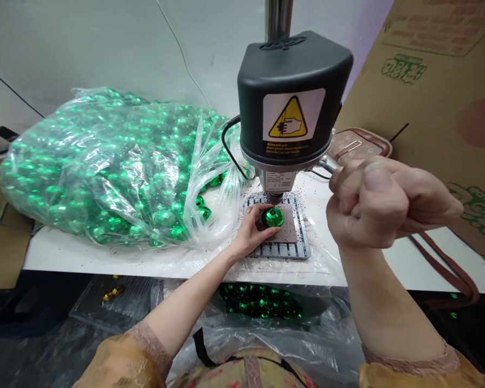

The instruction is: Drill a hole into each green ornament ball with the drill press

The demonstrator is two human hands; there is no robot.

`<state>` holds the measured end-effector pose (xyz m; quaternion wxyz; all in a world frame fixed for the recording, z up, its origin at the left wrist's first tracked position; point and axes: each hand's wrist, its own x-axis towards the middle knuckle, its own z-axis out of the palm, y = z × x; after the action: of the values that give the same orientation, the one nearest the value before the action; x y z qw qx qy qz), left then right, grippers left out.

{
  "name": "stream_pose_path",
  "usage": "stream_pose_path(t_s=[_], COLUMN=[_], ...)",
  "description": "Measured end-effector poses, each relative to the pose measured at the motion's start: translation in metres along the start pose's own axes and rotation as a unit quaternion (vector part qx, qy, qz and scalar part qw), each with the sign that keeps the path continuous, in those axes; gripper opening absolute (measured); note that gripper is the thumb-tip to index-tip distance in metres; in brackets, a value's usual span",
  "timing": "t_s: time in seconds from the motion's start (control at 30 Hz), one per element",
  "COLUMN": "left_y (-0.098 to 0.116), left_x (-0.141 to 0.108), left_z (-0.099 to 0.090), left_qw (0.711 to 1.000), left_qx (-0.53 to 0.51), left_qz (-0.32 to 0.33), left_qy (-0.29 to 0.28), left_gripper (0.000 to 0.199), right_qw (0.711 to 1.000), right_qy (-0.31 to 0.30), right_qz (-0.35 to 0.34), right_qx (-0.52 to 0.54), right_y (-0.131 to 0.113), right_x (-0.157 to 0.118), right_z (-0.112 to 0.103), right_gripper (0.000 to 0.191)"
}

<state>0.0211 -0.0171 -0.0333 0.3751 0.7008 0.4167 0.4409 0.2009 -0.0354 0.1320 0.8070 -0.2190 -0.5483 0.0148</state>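
A shiny green faceted ball (275, 216) sits under the tip of a black drill press (291, 108), above a small flat plate on the slotted metal base (303, 248). The thumb and fingers of my left hand (251, 231) close around the ball from the left. My right hand (372, 199) is raised at the right of the press, its fingers curled around the end of the metal lever (326, 164). Most of the lever's grip is hidden by the fingers.
A big clear bag of green balls (105, 167) fills the left of the white table (105, 261). Below the table edge, more green balls (262, 302) lie in plastic. A cardboard box (440, 91) and a brown strapped bag (364, 143) stand at the right.
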Motion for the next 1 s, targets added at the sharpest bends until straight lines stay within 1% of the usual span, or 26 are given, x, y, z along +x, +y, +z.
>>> stream_pose_path(t_s=[0.13, 0.2, 0.3, 0.37, 0.43, 0.57, 0.8, 1.0], left_y=[0.001, 0.001, 0.001, 0.000, 0.000, 0.000, -0.001, 0.002], left_x=[0.000, 0.001, 0.001, 0.000, 0.000, 0.000, 0.000, 0.001], left_z=[0.000, 0.000, 0.001, 0.001, 0.001, 0.001, 0.002, 0.001], left_qw=[1.000, 1.000, 1.000, 1.000, 1.000, 1.000, 1.000, 1.000], left_qx=[0.001, 0.001, -0.001, 0.000, 0.002, 0.004, 0.008, 0.017], left_qz=[0.000, -0.001, 0.003, 0.006, 0.008, 0.007, -0.002, -0.008], left_qy=[0.000, 0.001, 0.003, 0.004, 0.006, 0.002, 0.003, 0.000], left_gripper=[0.055, 0.055, 0.056, 0.056, 0.056, 0.056, 0.055, 0.056], right_qw=[1.000, 0.999, 0.997, 0.996, 0.995, 0.991, 0.990, 0.991], right_qy=[0.000, -0.005, -0.003, -0.010, -0.012, 0.003, -0.012, -0.031], right_qz=[-0.011, -0.035, -0.076, -0.087, -0.098, -0.125, -0.129, -0.115], right_qx=[0.011, 0.017, -0.002, -0.008, 0.009, 0.043, 0.048, 0.061], right_y=[0.005, 0.009, 0.013, 0.016, 0.018, 0.022, 0.022, 0.022], right_x=[-0.003, -0.004, -0.005, -0.005, -0.006, -0.009, -0.011, -0.022], right_z=[-0.001, -0.002, -0.004, -0.005, -0.005, -0.003, -0.005, -0.011], right_gripper=[0.056, 0.056, 0.052, 0.051, 0.050, 0.050, 0.048, 0.046])
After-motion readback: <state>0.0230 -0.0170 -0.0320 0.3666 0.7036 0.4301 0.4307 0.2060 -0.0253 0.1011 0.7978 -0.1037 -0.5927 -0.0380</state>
